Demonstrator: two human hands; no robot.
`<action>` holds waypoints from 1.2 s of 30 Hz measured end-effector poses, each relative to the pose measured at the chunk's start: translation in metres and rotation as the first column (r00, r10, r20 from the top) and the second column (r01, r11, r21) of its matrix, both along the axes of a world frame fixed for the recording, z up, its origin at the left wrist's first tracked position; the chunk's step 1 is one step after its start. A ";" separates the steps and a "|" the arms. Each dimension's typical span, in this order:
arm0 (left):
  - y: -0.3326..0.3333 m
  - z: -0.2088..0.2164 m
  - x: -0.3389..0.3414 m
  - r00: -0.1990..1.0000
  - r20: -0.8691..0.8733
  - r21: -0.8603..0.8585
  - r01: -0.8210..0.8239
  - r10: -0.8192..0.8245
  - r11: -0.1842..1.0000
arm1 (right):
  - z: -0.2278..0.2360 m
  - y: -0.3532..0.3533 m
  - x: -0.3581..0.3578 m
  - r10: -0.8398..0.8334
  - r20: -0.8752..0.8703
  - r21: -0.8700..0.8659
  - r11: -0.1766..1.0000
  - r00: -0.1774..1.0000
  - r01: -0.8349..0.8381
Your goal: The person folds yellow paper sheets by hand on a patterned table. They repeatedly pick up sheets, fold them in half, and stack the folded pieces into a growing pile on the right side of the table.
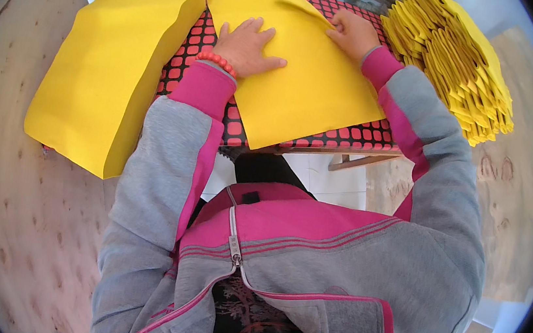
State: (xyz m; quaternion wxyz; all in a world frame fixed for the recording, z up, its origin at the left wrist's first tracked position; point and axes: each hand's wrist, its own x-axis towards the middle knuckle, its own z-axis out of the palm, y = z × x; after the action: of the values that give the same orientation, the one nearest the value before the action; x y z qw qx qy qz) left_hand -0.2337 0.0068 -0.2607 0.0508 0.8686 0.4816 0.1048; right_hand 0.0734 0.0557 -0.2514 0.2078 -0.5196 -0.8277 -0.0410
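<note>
A flat yellow sheet (pixel 314 93), felt-like in look, lies in front of me on a table with a red-and-black patterned cover. Its far edge is lifted and folded over near the top. My left hand (pixel 246 47), with a red bead bracelet at the wrist, rests palm down on the sheet's left part, fingers spread. At the sheet's far right edge, my right hand (pixel 354 34) has its fingers closed in a pinch on that folded edge. The fingertips of the right hand are partly hidden by the hand itself.
To the left stands a thick stack of yellow sheets (pixel 107 63), reaching past the table's edge. A tall pile of folded yellow pieces (pixel 449 62) is at the right. The patterned table cover (pixel 355 136) shows between them. A wooden stool or table brace (pixel 366 159) is below.
</note>
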 end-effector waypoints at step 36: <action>-0.006 0.003 -0.007 0.998 0.036 0.024 0.042 -0.043 0.999 | 0.023 -0.071 0.081 -0.545 -0.502 -0.822 0.542 0.671 -0.175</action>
State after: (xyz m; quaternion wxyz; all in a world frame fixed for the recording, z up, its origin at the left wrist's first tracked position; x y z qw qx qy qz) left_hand -0.2404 0.0013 -0.2576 0.0516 0.8772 0.4606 0.1251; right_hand 0.1543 -0.0149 -0.2283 0.2389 -0.6190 -0.5292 0.5289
